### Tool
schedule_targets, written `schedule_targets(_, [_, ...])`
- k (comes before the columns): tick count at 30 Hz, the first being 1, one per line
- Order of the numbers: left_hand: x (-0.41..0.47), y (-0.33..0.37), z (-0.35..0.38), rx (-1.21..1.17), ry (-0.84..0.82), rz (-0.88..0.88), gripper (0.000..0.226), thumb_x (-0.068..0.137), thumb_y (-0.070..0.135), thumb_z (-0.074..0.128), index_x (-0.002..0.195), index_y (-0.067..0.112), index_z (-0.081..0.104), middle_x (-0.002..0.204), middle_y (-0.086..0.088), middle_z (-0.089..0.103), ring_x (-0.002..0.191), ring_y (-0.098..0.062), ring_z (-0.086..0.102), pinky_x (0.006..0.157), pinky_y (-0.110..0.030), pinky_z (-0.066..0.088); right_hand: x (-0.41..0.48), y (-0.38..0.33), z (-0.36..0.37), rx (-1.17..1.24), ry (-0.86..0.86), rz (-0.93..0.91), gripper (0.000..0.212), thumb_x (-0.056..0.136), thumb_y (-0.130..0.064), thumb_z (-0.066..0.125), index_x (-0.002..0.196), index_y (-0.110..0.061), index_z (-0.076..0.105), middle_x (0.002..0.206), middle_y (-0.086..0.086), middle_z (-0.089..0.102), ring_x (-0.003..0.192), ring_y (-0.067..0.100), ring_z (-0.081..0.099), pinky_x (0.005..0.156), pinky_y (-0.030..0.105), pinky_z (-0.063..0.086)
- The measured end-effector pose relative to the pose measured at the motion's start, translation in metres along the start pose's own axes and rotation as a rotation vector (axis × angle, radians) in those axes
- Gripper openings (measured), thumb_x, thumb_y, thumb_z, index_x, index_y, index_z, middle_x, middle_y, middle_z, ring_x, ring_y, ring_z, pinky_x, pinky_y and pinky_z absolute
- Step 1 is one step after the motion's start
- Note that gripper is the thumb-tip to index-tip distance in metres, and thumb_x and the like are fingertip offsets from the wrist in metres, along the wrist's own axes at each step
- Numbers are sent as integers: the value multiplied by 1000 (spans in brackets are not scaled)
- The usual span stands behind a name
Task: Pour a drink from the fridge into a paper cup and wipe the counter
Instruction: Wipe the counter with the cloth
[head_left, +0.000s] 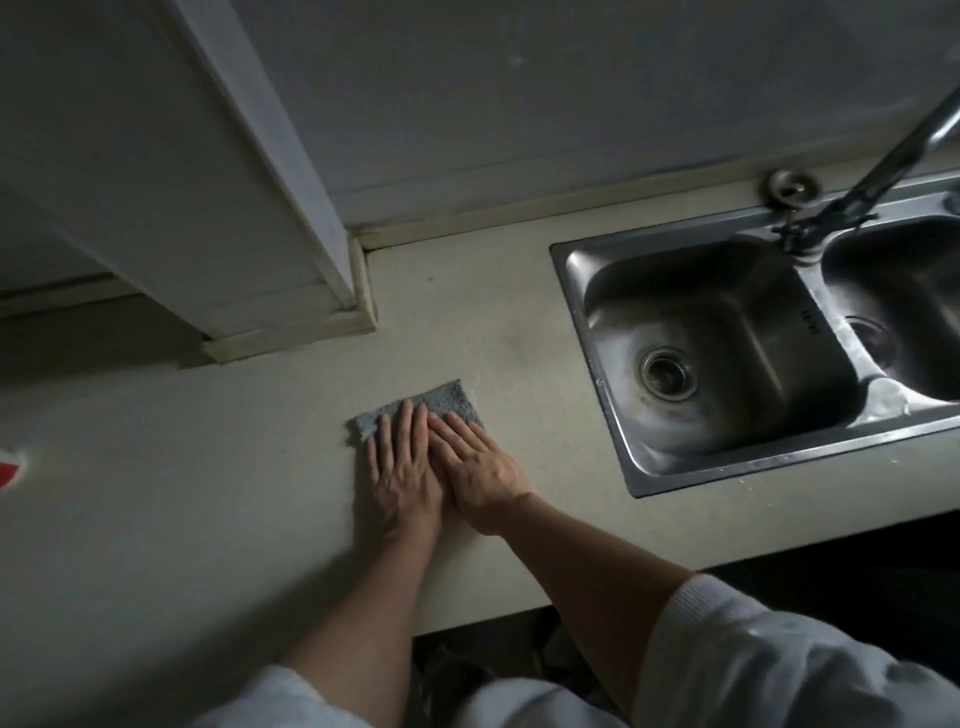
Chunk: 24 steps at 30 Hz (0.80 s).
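A small grey-blue cloth (441, 400) lies flat on the pale counter (208, 493), left of the sink. My left hand (402, 473) and my right hand (480, 465) rest side by side on it, palms down and fingers stretched out, pressing it onto the counter. The hands cover the near half of the cloth; its far edge and left corner show. No cup, drink or fridge is in view.
A steel double sink (569, 312) sits at the right, with a faucet (893, 150) reaching over it. A white column (234, 208) juts onto the counter at the back left. Something red and white (8, 470) shows at the left edge. The counter's front edge runs below my forearms.
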<state>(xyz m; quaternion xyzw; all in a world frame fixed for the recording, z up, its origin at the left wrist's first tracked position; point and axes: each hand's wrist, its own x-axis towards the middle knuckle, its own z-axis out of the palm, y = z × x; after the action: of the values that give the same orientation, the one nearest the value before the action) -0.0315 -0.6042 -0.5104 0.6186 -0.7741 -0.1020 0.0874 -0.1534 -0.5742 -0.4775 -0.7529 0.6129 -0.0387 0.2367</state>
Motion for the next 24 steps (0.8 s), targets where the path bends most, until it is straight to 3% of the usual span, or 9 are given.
schedule_targets(3, [-4,22,4,4,-12,-7,59,91,27,31,149,16,27,154,-7,40,139,-33,42,114,-47,21,-12,19,-6,-6,-1,-4,72,88,-42,2,157,-22,-1,164,-6,-6,149,14,-13,123,34,-3])
schedule_targets(8, [-2,56,16,50,-44,12,62,90,28,35,151,14,33,156,-7,37,142,-32,37,116,-48,20,-28,55,-14,-48,4,-14,68,101,-35,31,156,-23,-7,163,-7,-12,148,14,-18,123,35,-5])
schedule_targets(13, [8,95,29,54,-39,44,65,88,29,44,151,14,37,158,-6,35,144,-31,31,119,-45,16,-41,94,-27,-57,34,-8,69,100,-32,33,157,-22,-3,164,-6,-8,149,14,-15,122,32,-8])
schedule_targets(24, [24,169,47,19,-77,202,64,88,34,32,149,14,41,155,-5,39,142,-31,37,116,-48,22,-79,155,-43,-37,82,127,70,95,-38,25,157,-22,-4,164,-6,-9,149,15,-15,123,36,-4])
